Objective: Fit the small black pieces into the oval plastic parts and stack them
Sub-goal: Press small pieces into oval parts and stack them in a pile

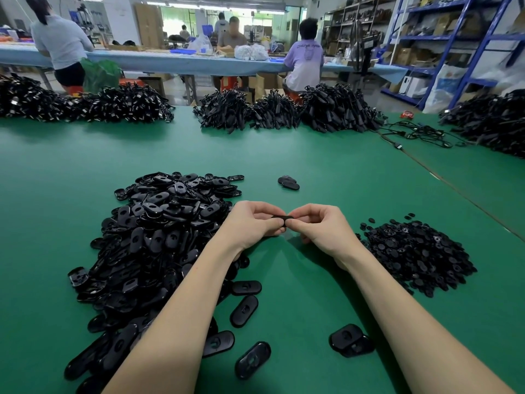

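Observation:
Above the green table (312,166), my left hand (252,223) and my right hand (318,226) meet and pinch one black oval plastic part (281,218) between their fingertips. Most of the part is hidden by the fingers. A large heap of oval parts (159,237) lies to the left, under my left forearm. A smaller heap of small black pieces (417,251) lies to the right. A short stack of oval parts (289,183) sits further back in the middle. Two overlapping oval parts (350,339) lie near my right forearm.
Bundles of black cables (284,109) are piled along the far side of the table, with more at the left (71,100) and right (488,123). Loose cables (417,135) trail on the right. People work at a blue bench (170,61) behind; shelving (454,38) stands at the right.

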`<action>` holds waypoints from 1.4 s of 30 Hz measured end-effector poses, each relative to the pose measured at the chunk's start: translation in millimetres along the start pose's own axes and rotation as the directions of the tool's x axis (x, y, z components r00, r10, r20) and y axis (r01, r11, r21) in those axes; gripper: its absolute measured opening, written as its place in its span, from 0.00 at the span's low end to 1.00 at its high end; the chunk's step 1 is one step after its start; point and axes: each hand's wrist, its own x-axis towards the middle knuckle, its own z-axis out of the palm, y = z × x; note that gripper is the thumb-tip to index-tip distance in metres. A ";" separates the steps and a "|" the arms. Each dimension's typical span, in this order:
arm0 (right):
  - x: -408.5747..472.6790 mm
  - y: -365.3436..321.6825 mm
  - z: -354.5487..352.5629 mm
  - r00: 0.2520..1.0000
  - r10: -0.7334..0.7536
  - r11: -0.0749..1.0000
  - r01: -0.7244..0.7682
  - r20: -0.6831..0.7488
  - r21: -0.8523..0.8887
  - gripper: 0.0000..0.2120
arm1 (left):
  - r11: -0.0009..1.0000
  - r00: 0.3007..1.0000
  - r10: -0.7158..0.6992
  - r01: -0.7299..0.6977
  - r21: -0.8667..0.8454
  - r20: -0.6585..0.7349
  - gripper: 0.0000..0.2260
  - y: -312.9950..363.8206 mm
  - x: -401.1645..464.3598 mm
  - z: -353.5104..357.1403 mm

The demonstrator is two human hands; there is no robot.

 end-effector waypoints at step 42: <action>-1.3 1.9 -1.3 1.000 -0.001 0.998 0.001 -0.003 -0.070 0.05 | 0.998 1.000 -0.005 0.006 0.068 -0.016 0.05 1.1 -2.1 2.4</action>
